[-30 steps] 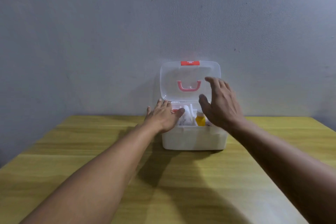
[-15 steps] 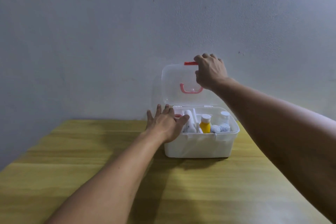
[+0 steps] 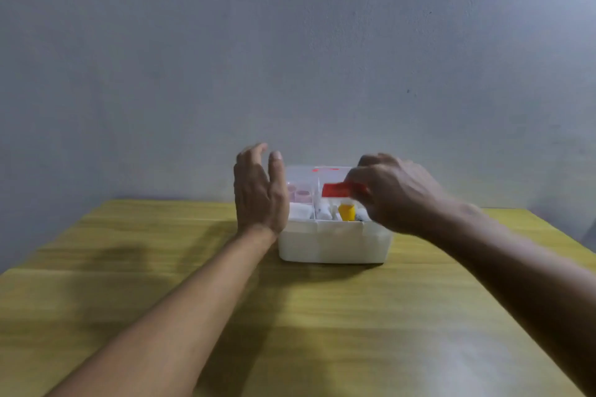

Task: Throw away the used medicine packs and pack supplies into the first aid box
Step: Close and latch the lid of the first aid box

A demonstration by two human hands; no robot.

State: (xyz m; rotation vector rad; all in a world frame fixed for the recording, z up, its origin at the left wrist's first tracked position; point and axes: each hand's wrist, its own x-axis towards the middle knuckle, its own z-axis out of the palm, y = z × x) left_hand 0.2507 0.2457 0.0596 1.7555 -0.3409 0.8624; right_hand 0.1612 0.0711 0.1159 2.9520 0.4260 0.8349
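Observation:
The white first aid box point(image 3: 332, 245) stands on the wooden table near the wall. Its clear lid point(image 3: 301, 176) is tilted low over the box, almost flat, with the red latch point(image 3: 336, 189) at its front edge. My right hand point(image 3: 395, 195) grips that front edge by the latch. Under the lid I can see a yellow bottle point(image 3: 346, 211) and white supplies point(image 3: 301, 211) in the compartments. My left hand point(image 3: 259, 193) is raised just beside the box's left wall, fingers apart and holding nothing.
The yellow wooden table point(image 3: 290, 316) stretches toward me, with both my forearms over it. A grey wall point(image 3: 290, 58) rises directly behind the box. The table's right edge runs close to my right arm.
My right hand has pulled the lid from upright down to nearly flat over the box. My left hand has lifted off the box's left rim and opened beside it.

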